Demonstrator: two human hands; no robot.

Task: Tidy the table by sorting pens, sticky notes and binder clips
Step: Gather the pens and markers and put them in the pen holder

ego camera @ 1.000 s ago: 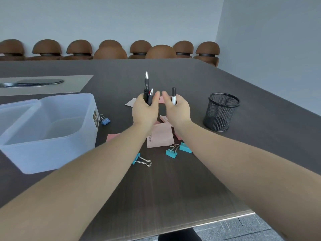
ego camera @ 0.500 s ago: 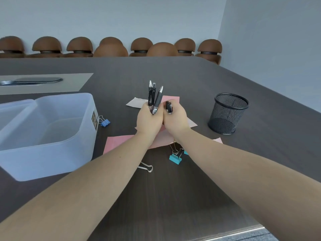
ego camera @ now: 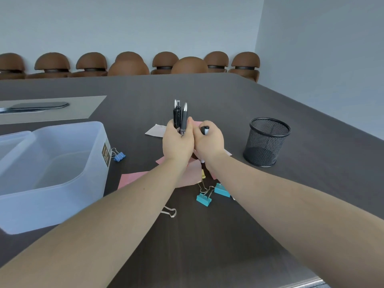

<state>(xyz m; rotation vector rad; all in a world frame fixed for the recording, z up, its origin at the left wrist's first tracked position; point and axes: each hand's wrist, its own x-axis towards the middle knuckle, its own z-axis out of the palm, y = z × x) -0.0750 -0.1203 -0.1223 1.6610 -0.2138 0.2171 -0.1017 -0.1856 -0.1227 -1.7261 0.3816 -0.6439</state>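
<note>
My left hand (ego camera: 176, 142) grips a bunch of black pens (ego camera: 180, 117) upright, their silver tips pointing up. My right hand (ego camera: 209, 142) presses against it, closed around one black pen (ego camera: 205, 129) with a white band. Pink sticky notes (ego camera: 131, 177) and a white note (ego camera: 154, 129) lie on the table under and beyond my hands. Two teal binder clips (ego camera: 204, 199) and a yellow one (ego camera: 203, 174) lie near my right forearm. A blue clip (ego camera: 118, 156) sits by the box, and wire handles of another clip (ego camera: 170, 212) show beneath my left arm.
A translucent plastic box (ego camera: 62, 183) with two compartments stands at the left. A black mesh pen cup (ego camera: 266, 142) stands at the right. A grey mat with a dark flat object (ego camera: 39, 106) lies at the far left. Brown chairs (ego camera: 128, 63) line the far wall.
My hands came together and drew back toward me over the notes. The pen in my right hand has sunk lower into the fist. The left bunch stays upright.
</note>
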